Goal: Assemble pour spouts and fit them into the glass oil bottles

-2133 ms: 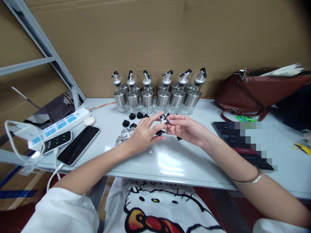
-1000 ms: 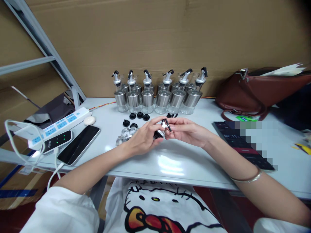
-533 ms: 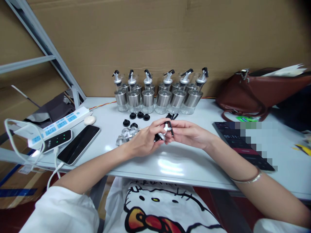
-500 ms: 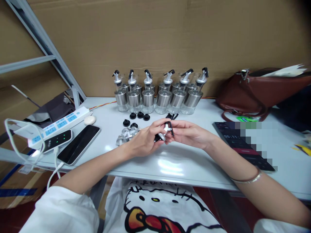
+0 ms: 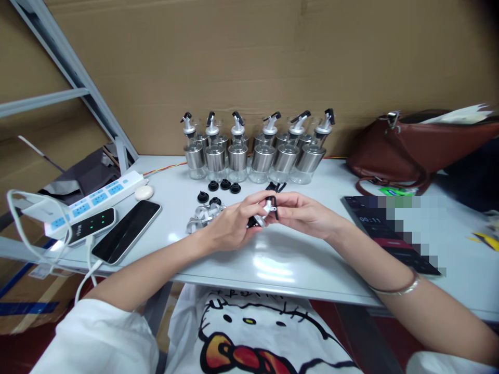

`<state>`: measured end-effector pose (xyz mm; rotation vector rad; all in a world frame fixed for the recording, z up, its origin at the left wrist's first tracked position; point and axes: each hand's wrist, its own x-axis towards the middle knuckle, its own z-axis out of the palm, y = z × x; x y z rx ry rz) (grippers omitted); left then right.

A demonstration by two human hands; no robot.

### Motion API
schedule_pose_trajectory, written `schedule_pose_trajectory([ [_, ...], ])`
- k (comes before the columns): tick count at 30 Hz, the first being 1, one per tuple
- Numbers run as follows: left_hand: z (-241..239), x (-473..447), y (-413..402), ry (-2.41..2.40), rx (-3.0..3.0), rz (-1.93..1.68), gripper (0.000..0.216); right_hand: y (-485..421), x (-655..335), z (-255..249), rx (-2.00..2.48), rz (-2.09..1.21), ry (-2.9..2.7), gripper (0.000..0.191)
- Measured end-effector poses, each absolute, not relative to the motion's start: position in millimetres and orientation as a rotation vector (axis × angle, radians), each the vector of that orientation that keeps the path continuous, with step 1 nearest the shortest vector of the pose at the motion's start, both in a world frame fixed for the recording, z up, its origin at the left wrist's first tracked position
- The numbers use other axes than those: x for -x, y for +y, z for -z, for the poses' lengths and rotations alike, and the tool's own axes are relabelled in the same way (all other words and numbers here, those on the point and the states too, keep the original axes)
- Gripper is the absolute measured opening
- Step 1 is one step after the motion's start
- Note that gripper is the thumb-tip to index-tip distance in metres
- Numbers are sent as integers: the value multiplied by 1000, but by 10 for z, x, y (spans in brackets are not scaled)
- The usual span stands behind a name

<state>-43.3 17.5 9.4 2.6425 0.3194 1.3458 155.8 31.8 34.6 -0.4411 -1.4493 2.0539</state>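
My left hand (image 5: 236, 222) is closed around a silver pour spout (image 5: 262, 217) with a black base, held above the front of the table. A black flip cap (image 5: 274, 208) sits at the spout's tip, and the fingers of my right hand (image 5: 306, 214) pinch it from the right. Left of my hands lie several silver spout collars (image 5: 202, 215) in a pile, partly hidden by my left hand. Several black stoppers (image 5: 213, 186) rest just behind them. More small black caps (image 5: 276, 186) lie behind my fingertips.
Several glass-and-steel bottles (image 5: 262, 157) with spouts stand in rows along the cardboard wall. To the left are a power strip (image 5: 99, 197), a phone (image 5: 128, 232) and a white cable. On the right, a large dark screen (image 5: 385, 234) lies before a brown bag (image 5: 424, 145).
My right fingers have shifted very slightly against the black cap, which now sits a little more upright at the spout tip. Everything else stays in place.
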Motion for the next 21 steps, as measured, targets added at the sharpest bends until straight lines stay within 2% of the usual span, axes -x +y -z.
schedule_pose_trajectory([
  [7,-118,436,165,355,-2678,-1360,23,301,-1539,-367,433,-2012,-1491,27],
  [13,-94,428,167,332,-2672,-1380,24,300,-1530,-363,463,-1974,-1505,19],
  [21,-68,437,187,368,-2658,-1326,26,274,-1520,-378,518,-1934,-1459,25],
])
